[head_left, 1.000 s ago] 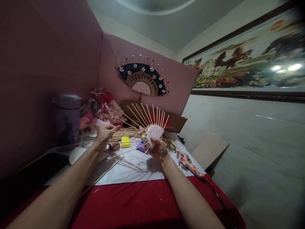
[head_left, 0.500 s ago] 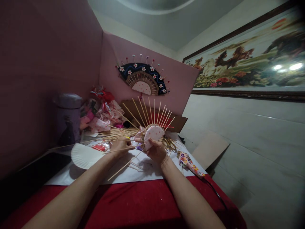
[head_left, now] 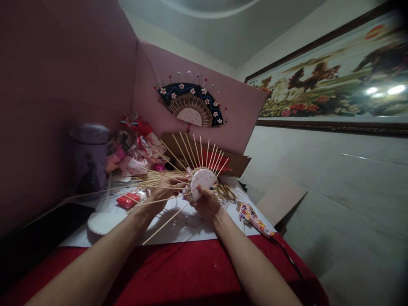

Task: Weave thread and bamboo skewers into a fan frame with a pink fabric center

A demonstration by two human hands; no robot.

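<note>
Right hand (head_left: 206, 205) is closed on the half-round pad of pink, dotted fabric (head_left: 204, 180), thumb on the front face, fingers behind. Left hand (head_left: 166, 192) is at the pad's left edge with fingers drawn together among the sticks; whether it pinches a stick or a strand cannot be told. The pad is held up over the tabletop (head_left: 149, 272), which carries a red cloth and a white sheet.

Condition of the piece: judged part-built. Thin, pale wooden sticks (head_left: 201, 151) radiate from the curved edge, closer together at the right and wider at the lower left. A rough brown band shows along that edge. The outer lengths of the sticks are bare; no covering spans them. By comparison, the dark blue, flower-decorated fan (head_left: 191, 102) on the pink panel has its outer arc covered.

Nearby: a red plastic-wrapped packet (head_left: 128, 199) and a shallow white dish (head_left: 105, 223) at the left; gold-handled scissors (head_left: 227, 193) just right of the pad; a floral-patterned glue gun (head_left: 253, 219) with black cord further right. Behind, a heap of pink fabric (head_left: 151, 151) lies beside a purple cylindrical container (head_left: 92, 163).
</note>
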